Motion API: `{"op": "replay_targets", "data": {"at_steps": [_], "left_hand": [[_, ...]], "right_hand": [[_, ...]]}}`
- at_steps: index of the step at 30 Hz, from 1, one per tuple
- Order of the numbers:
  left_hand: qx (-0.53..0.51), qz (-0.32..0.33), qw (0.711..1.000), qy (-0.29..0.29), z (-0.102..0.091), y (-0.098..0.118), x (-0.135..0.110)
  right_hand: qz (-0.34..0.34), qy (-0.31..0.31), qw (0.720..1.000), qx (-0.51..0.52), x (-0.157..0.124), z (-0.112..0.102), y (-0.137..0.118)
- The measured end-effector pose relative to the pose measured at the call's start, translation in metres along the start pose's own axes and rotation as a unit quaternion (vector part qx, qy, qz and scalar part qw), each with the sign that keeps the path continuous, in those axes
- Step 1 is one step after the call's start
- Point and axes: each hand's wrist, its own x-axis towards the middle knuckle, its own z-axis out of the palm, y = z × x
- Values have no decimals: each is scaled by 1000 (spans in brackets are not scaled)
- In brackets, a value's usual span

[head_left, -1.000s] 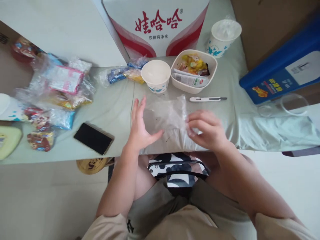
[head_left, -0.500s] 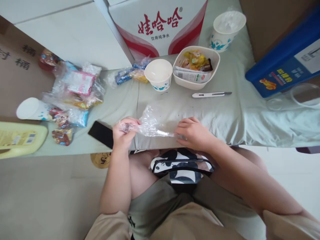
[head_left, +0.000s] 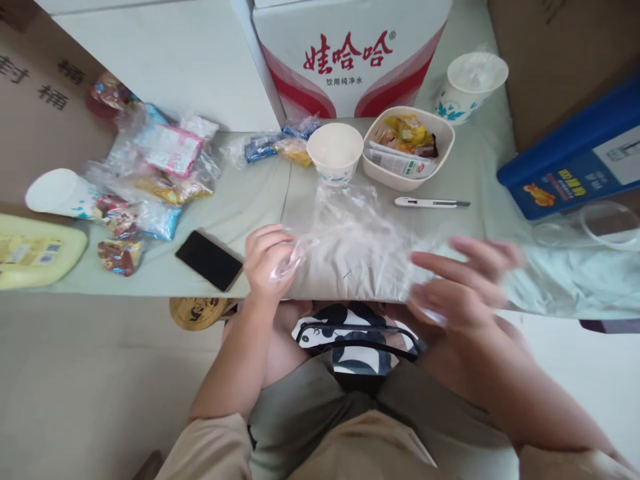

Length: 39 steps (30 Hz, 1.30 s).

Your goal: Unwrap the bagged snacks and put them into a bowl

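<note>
A crumpled clear plastic bag (head_left: pixel 367 233) stretches between my hands over the front of the table. My left hand (head_left: pixel 270 260) is closed on one end, with the film bunched at its thumb and fingers. On the other side my right hand (head_left: pixel 460 283), blurred by motion, pinches the film near thumb and index finger while its other fingers reach out. Just behind the bag stands a white paper cup (head_left: pixel 335 153). A square white bowl (head_left: pixel 400 180) beside it holds small snack packets. In front of the bowl lies a white utility knife (head_left: pixel 430 203) with its blade out.
Left of my left hand lies a black phone (head_left: pixel 209 260). Several snack wrappers (head_left: pixel 173 150), a tipped paper cup (head_left: pixel 55 193) and a yellow jug (head_left: pixel 40 253) are farther left. A white carton (head_left: pixel 350 40) stands behind; a blue box (head_left: pixel 575 167) and another paper cup (head_left: pixel 473 83) are right.
My hands have moved apart, the right one outward to the right. The bag, earlier a narrow bunched strip, is now spread wider. The view has shifted slightly.
</note>
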Motion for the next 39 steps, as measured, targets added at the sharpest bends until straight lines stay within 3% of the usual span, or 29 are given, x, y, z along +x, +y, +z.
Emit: {"op": "replay_targets", "data": {"at_steps": [2,4,7,9,12,14,18,22,25,27,29,32,36,39], "left_hand": [[-1,-39,983,-178,0,-5,-16],[-27,-56,949,-309,0,-12,-29],[-63,-99,914,-388,-4,-19,-38],[-96,-149,910,-374,-8,-24,-36],[-157,-223,914,-299,-10,-33,-29],[-172,-252,918,-254,-9,-40,-25],[-195,-304,912,-194,-1,-48,-21],[-257,-405,867,-137,11,-43,-18],[-236,-456,846,-145,21,-34,-15],[-204,-453,853,-163,26,-29,-12],[-182,-444,860,-174,28,-26,-11],[-162,-448,864,-164,29,-26,-11],[-168,-442,866,-163,26,-29,-12],[-175,-438,868,-158,24,-31,-12]], "right_hand": [[-98,-17,995,-30,-2,16,11],[-125,-73,989,-25,-3,29,23],[-75,-90,993,-14,-10,31,37],[-24,-119,993,12,-15,25,43],[37,-215,975,50,-14,17,50],[73,-237,966,76,-10,16,53],[165,-126,963,174,-3,20,50],[272,-25,933,236,-4,32,40],[246,-42,945,214,-5,39,36],[221,-90,949,205,-4,42,34],[255,-115,940,194,-3,44,32],[318,-60,938,125,-2,45,29],[238,30,969,54,-1,42,25],[249,18,965,81,0,40,21]]}}
